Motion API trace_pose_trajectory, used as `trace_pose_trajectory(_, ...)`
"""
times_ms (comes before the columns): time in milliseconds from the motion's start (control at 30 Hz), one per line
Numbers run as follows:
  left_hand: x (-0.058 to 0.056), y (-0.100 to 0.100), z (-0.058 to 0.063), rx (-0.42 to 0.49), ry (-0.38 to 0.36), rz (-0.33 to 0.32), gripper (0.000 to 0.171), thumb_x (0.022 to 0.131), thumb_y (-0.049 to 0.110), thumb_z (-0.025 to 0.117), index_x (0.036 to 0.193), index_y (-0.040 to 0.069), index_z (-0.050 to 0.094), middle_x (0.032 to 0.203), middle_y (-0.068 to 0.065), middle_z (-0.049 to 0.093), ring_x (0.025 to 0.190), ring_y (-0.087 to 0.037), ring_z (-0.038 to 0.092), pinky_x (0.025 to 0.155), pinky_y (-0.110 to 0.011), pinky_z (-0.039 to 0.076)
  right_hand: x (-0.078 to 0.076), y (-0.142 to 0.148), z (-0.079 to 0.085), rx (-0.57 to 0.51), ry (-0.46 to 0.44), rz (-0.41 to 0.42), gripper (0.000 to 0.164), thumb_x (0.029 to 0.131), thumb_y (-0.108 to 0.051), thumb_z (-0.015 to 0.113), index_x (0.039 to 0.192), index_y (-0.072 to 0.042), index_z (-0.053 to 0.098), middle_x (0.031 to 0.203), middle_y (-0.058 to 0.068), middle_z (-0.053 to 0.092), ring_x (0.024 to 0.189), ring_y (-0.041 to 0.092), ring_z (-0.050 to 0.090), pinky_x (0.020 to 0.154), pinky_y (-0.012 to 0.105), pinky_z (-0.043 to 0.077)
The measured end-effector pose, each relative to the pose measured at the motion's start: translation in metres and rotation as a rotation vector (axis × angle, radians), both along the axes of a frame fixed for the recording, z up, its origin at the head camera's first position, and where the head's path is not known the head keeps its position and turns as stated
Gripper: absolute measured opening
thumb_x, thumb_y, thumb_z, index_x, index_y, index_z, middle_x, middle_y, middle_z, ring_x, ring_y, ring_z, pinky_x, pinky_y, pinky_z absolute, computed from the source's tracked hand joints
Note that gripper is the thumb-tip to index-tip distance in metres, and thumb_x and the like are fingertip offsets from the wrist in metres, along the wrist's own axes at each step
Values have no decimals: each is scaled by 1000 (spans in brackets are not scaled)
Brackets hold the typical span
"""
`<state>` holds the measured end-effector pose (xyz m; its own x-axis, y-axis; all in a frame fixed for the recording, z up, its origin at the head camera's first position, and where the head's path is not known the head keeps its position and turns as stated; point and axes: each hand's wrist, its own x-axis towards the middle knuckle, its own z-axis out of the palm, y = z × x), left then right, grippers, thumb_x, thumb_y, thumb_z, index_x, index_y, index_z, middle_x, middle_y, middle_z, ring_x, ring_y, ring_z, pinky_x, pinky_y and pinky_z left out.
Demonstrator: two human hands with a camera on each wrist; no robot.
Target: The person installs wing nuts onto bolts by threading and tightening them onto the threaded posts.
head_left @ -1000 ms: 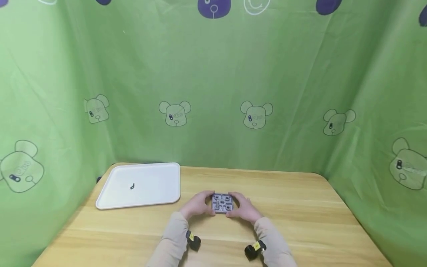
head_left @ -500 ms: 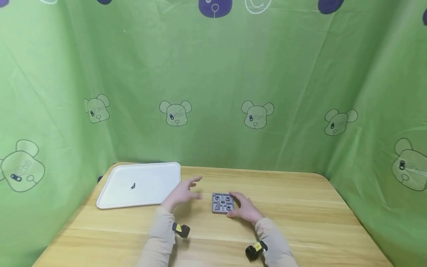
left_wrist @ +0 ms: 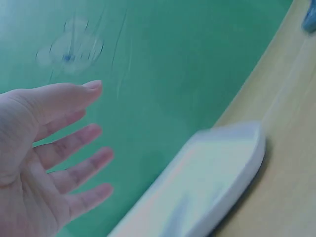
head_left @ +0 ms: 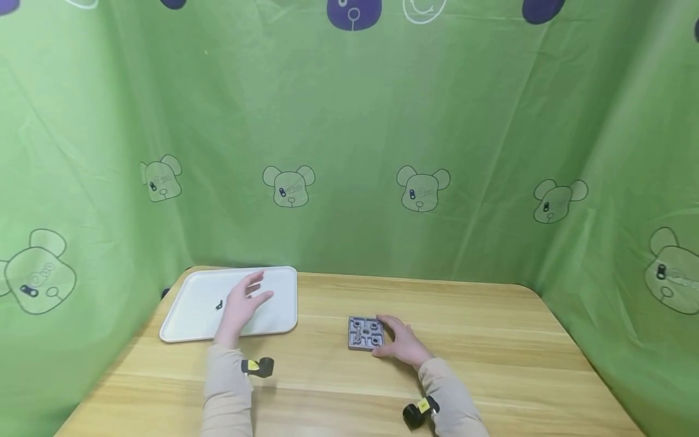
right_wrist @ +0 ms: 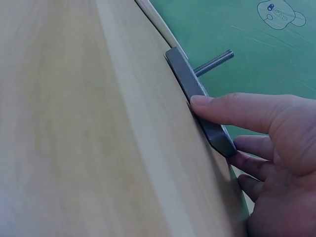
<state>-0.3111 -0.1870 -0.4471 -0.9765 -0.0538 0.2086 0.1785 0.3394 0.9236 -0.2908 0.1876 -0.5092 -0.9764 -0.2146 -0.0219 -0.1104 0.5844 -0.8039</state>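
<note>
A square grey plate [head_left: 366,333] with round holes and grooves lies flat on the table. From its top rises a threaded metal rod [right_wrist: 214,63], seen from the side in the right wrist view. My right hand [head_left: 403,344] grips the plate's right side, thumb on the near edge and fingers around the far side. Over the white tray [head_left: 185,331] hovers my left hand [head_left: 240,306], its fingers spread and holding nothing. Just left of that hand, a small black piece [head_left: 219,304] lies in the tray; its kind is too small to make out.
The wooden table [head_left: 480,328] is enclosed by a green curtain [head_left: 355,243] with bear-head prints at the back and both sides. The tray stands at the table's back left, with its raised rim toward the plate.
My left hand has let go of the plate and moved left until over the tray. My right hand keeps its grip, and the plate stays in place.
</note>
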Motion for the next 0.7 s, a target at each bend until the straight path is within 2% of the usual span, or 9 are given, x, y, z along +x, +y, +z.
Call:
trace_pose_trajectory(100,3,-18,-6,41,1,101,57,91,14,66,142,3,44,147,-22,45,136,-41,43,114,-52,33,1,0,0,-20,-8,-1,91,66,-14,86,145,-6,41,154,24,33,143,47,26,119,61,5)
trace_pose_trajectory(233,8,-36,-15,131,-16,233,54,93,15,64,141,1,44,148,-22,44,137,-39,42,114,-48,35,1,0,-1,-42,-15,-9,92,66,-13,86,146,-6,41,155,24,31,142,47,27,116,63,16)
trace_pose_trajectory(367,11,-47,-23,201,-38,329,53,93,14,63,141,1,45,148,-22,44,138,-39,41,113,-48,36,0,1,-4,-40,-10,-17,92,65,-14,86,146,-6,41,154,24,32,141,47,29,115,63,19)
trace_pose_trajectory(500,10,-53,-31,223,-61,357,54,93,13,62,142,1,44,149,-22,42,139,-41,39,114,-49,34,0,1,-5,-46,-7,-17,93,65,-14,86,146,-7,41,154,24,32,141,47,29,114,64,20)
trace_pose_trajectory(700,3,-60,-40,161,-111,375,55,93,15,62,142,-2,43,148,-25,41,138,-44,38,114,-52,33,-2,2,-6,-50,-2,-7,93,65,-14,86,146,-7,41,154,24,31,141,47,29,115,64,19)
